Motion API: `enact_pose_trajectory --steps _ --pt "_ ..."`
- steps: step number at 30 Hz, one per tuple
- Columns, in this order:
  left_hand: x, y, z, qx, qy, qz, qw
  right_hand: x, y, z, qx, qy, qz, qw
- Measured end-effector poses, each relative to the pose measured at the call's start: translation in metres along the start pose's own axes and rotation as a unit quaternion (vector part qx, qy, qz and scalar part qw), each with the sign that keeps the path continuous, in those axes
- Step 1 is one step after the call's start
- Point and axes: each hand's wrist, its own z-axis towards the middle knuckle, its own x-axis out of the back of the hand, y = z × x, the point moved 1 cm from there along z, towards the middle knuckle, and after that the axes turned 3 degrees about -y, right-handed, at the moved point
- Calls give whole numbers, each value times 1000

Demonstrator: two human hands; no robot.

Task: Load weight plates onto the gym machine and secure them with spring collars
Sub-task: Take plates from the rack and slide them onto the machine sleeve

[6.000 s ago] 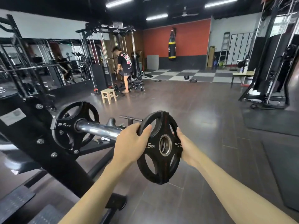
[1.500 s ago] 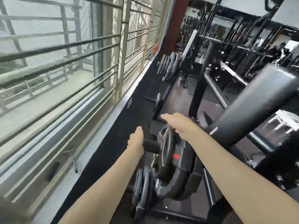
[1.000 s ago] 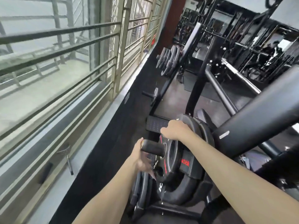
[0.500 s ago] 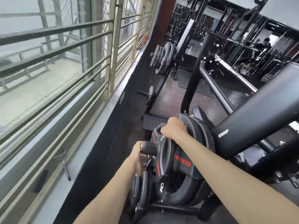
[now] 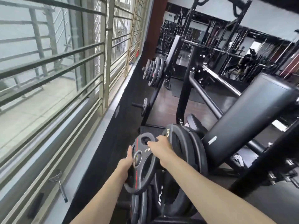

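A black 5 kg weight plate (image 5: 142,165) with a red stripe is held between both hands, tilted, in front of a storage rack. My left hand (image 5: 127,160) grips its left rim. My right hand (image 5: 159,143) holds its upper rim through a grip hole. Just behind stand larger black 10 kg plates (image 5: 186,160) on the rack peg, and more plates (image 5: 139,207) sit lower down. A spring collar (image 5: 57,176) lies on the grey window ledge at the lower left.
A barred window (image 5: 64,62) runs along the left. A thick black padded arm (image 5: 246,120) of the machine crosses on the right. Further back a second rack holds several plates (image 5: 153,70), with a small plate (image 5: 144,106) on a lower peg.
The 5 kg plate has come off the rack peg toward me and now hangs free in both hands; my left hand has shifted from the peg's end to the plate's rim.
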Motion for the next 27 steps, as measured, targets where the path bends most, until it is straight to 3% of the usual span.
enact_pose_trajectory --steps 9,14,21,24,27 --pt "58 64 -47 -165 109 42 979 9 -21 -23 120 -23 116 986" --pt "46 115 -122 -299 86 86 947 81 -35 -49 204 12 188 961" --pt "-63 137 -235 -495 -60 155 853 210 43 -112 227 182 296 910" --pt "-137 110 -279 -539 -114 189 813 262 101 -163 217 271 318 883" --pt "-216 70 -323 -550 -167 190 796 319 164 -211 184 359 310 861"
